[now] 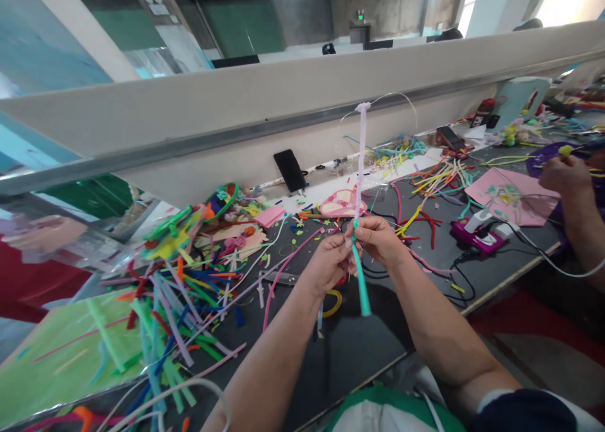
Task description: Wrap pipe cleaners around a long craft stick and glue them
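Both my hands meet above the dark table and pinch one upright pipe cleaner stem (361, 167). Its upper part is pale lilac and rises to a small knot with a thin bare wire curling off the top. Its lower part is teal (363, 287) and hangs below my fingers. My left hand (331, 259) is closed on the stem from the left. My right hand (375, 237) is closed on it from the right, thumb and fingers pressed together at the join of the two colours.
A heap of coloured pipe cleaners (179, 293) lies to the left on the table (350, 350), beside green sheets (61, 350). A black phone (289, 170) leans on the back wall. A pink glue gun (472, 230) sits right. Another person's hand (564, 174) works far right.
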{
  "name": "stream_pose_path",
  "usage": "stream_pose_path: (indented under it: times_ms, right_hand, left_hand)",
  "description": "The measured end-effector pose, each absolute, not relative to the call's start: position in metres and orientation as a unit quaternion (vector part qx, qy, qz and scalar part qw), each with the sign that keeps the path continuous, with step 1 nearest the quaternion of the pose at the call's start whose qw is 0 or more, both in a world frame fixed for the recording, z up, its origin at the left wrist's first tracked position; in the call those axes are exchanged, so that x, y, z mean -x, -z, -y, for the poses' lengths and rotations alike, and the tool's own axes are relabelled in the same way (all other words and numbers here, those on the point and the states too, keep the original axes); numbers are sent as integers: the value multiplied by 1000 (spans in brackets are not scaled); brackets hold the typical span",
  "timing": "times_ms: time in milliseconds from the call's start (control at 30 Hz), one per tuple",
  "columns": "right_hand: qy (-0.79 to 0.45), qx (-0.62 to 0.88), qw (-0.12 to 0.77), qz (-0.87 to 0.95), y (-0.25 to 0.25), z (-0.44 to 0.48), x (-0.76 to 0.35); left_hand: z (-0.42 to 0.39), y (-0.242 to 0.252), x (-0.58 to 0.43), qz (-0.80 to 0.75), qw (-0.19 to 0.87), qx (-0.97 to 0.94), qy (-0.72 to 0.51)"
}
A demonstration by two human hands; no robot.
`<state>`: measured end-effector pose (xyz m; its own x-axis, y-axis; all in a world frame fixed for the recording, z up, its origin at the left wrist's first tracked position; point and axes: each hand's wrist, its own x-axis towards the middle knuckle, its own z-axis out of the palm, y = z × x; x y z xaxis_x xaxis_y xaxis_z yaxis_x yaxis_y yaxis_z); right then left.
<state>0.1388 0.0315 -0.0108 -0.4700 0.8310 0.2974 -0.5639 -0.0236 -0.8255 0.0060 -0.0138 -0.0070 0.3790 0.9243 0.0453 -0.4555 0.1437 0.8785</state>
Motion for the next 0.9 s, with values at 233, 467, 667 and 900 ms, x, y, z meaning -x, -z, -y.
stream_pose_path:
  times_ms: [233, 467, 667, 900]
  right_hand:
    - [-706, 129, 493, 492, 10, -29, -138]
    - [-683, 163, 508, 498, 13, -31, -136]
    - [-518, 308, 581, 546, 23, -43, -127]
    - [-546, 291, 569, 541, 24, -43, -127]
  left_hand:
    - [10, 15, 0, -232, 738, -436, -461]
    - [4, 19, 1, -306, 642, -491, -503]
    - [-1, 18, 0, -467, 357, -644, -490]
    - [0, 13, 6, -457, 386, -630, -496]
